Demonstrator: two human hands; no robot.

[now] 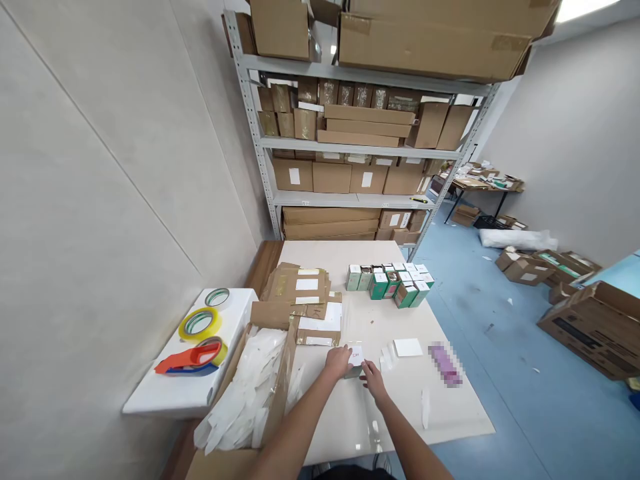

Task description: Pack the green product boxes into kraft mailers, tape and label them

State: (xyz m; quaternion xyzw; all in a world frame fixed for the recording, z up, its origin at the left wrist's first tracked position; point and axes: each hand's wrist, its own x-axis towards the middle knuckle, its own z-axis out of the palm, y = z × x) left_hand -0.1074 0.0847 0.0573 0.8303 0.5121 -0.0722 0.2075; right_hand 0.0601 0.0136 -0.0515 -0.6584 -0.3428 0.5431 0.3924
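A small box with a white top and a darker, greenish side stands on the table in front of me. My left hand grips it from the left, fingers closed along its edge. On the opposite side, my right hand has its fingertips against the box's right edge, fingers bent. Farther back on the right is a group of similar green and white boxes, several of them with open tops. Right of my hands lie a white pad or stack of labels and some clear plastic pieces.
Flattened cardboard lies behind my left hand. At left, a carton is filled with white slips; beside it are tape rolls and an orange tape dispenser. A blurred purple item lies right. Shelving holds cartons behind.
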